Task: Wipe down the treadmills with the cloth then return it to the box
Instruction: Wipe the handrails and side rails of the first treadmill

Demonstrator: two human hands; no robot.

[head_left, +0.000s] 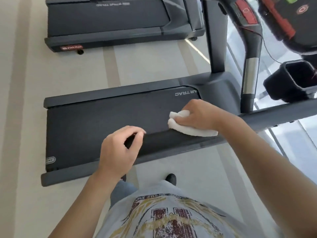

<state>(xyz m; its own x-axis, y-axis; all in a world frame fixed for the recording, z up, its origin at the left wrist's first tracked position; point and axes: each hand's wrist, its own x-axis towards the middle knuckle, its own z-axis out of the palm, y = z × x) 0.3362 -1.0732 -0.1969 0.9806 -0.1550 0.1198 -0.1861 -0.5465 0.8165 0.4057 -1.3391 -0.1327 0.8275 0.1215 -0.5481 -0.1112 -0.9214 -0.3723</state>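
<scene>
We've got the white cloth (190, 128) bunched up w/ its lower edge pressed on the near side rail of the closer treadmill (103, 121), right where the rail meets the black running belt (96, 127), toward the console end. Our right hand (195, 115) is closed over the cloth from above, fingers curled round the wad and thumb tucked in, so part of the fabric pokes out to the left of the knuckles and a flat strip shows under the wrist. Our left hand (120, 152) is apart from the cloth, further down the same rail toward the rear end, w/ nothing in it: fingers loosely bent, half curled, fingertips over the belt edge; can't tell if they touch it. The belt carries partial lettering near the motor cover. To the right, the grey upright (215, 42) and a handrail w/ a silver grip section (249, 76) rise to the console (291, 19), which has red parts, plus a black cup holder (295, 79) below it. A second treadmill (109, 19) sits well apart beyond, across pale striped floor (145, 64). Below, our printed grey T-shirt (171, 215), jeans and dark shoe tips (170, 178) show.
</scene>
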